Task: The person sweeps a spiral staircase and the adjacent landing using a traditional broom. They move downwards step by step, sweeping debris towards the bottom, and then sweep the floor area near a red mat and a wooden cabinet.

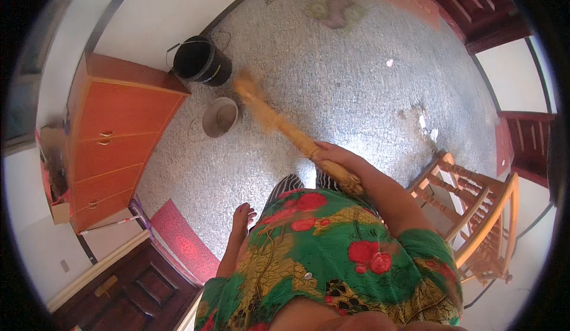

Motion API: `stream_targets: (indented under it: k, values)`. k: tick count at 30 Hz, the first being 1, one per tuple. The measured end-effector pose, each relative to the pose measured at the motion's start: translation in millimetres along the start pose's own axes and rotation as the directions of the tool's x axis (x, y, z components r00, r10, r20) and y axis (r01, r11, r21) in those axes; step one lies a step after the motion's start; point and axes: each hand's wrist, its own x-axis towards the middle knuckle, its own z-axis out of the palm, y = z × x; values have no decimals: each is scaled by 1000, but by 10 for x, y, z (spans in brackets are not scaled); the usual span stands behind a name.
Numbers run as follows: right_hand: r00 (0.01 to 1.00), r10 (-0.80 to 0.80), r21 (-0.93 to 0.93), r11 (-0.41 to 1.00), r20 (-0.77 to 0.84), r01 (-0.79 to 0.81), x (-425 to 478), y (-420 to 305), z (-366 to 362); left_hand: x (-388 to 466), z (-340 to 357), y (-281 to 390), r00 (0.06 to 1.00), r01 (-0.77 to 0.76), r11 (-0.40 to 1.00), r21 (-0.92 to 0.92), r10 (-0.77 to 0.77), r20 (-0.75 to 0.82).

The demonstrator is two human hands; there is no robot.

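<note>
My right hand is closed around the bound middle of a straw-coloured hand broom. The broom slants from beside my belly up to the left, and its far end is blurred just over the speckled floor. That blurred end is right beside a black bucket with a wire handle and near a small grey pail. My left hand hangs at my side, fingers curled loosely, touching no object.
An orange cabinet stands at the left, with a red mat below it. Stacked wooden chairs stand at the right. White scraps and debris lie on the floor, and a patterned cloth or mat lies farther off.
</note>
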Motion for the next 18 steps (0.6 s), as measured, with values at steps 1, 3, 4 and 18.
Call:
stream_targets:
  k: [1, 3, 4, 18]
  values:
    - [998, 53, -44, 998, 23, -52, 96, -137, -34, -47, 139, 126, 1000, -13, 1000, 10, 13, 15]
    - [985, 160, -128, 980, 63, -151, 223, -370, -127, -138, 414, 433, 998, -37, 999, 36, 35, 45]
    - [991, 108, -27, 994, 73, -106, 205, -388, -234, -164, 561, 566, 997, -47, 998, 50, 43, 71]
    - [783, 59, 309, 935, -619, 174, -1629, 10, -1539, 877, 1257, 1567, 985, -56, 957, 283, 7, 172]
